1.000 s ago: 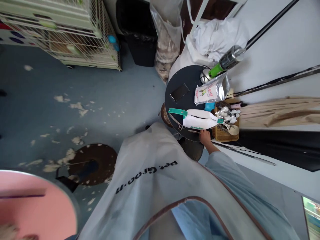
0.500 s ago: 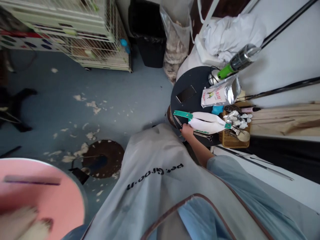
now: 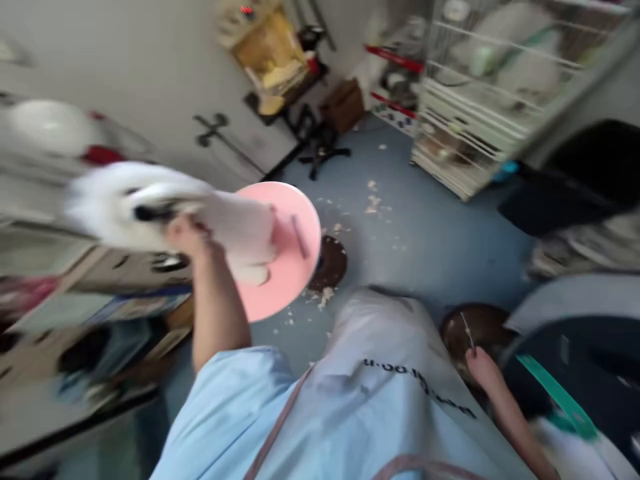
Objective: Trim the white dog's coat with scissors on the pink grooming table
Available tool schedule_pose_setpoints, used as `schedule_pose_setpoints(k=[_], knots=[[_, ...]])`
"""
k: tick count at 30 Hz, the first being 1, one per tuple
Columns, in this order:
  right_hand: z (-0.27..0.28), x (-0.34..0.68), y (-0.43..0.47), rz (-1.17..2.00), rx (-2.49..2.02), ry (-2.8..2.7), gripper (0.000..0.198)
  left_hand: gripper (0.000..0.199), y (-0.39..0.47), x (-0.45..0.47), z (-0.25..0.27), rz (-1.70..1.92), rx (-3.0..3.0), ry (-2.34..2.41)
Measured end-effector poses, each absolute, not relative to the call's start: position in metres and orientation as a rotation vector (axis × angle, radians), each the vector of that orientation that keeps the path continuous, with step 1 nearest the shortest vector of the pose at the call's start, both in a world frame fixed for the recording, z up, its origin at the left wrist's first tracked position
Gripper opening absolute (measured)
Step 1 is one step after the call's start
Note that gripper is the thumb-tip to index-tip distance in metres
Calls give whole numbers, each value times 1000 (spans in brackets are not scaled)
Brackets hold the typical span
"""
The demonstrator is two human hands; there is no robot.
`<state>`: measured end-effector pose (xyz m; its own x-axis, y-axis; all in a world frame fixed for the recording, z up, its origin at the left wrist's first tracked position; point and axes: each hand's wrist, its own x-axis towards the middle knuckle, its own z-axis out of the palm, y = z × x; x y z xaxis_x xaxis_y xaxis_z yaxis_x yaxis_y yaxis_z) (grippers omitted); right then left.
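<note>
The view is motion-blurred. My left hand [image 3: 186, 233] is raised at the left and grips a white fluffy dog [image 3: 120, 203] by the neck or chin. The dog stands on a round pink table [image 3: 293, 267], where a dark comb [image 3: 300, 237] lies beside it. Low on the right, my right hand [image 3: 483, 368] is closed on thin metal scissors [image 3: 469, 331] that point upward. It is held just left of the black round side table [image 3: 575, 340]. My grey apron [image 3: 390, 400] fills the bottom middle.
A white wire cage [image 3: 480, 113] stands at the back right, with a black bin [image 3: 590, 173] beside it. Fur clumps [image 3: 373, 200] litter the blue floor. A teal strip [image 3: 550, 395] lies on the side table. Cluttered shelves are on the left.
The view has swung left from the black side table to the pink table. My right hand has lifted the scissors off the side table. My left hand and the dog have come into view.
</note>
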<state>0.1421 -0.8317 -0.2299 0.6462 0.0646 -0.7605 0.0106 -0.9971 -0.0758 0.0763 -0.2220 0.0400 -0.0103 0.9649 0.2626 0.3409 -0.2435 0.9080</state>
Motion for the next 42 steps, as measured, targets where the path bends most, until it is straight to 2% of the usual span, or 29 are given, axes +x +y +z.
schedule_pose_setpoints(k=[2,5,7,10,15,18,23,25,27,30,38,42], knots=[[-246,171,-769,1272,-2570,-128,36,34,-185,40,44,1372,1532,1436],[-233,198,-649,1307,-2123,-152,31,30,-161,17,34,1416,1450,1355],[-203,201,-568,1350,-1767,-240,28,27,-157,12,28,1413,1456,1254],[-145,181,-465,1649,-1282,-280,39,30,-158,2,25,1365,1509,1153],[-66,99,-348,2095,-672,-67,27,34,-166,-13,34,1266,1568,1181],[-37,59,-299,2189,-478,60,20,38,-172,-20,46,1177,1603,1277],[-14,45,-240,2326,-378,242,20,36,-184,-29,79,1061,1605,1450],[-10,50,-229,2347,-390,268,14,39,-190,-31,90,1047,1567,1488],[-8,56,-225,2332,-416,307,17,43,-195,-32,95,1062,1501,1543],[-6,65,-224,2328,-434,409,21,44,-202,-33,94,1058,1423,1651],[-3,81,-205,2438,-534,446,12,33,-213,-44,80,1026,1468,1715],[2,88,-213,2477,-504,474,8,35,-217,-39,81,1063,1460,1745]])
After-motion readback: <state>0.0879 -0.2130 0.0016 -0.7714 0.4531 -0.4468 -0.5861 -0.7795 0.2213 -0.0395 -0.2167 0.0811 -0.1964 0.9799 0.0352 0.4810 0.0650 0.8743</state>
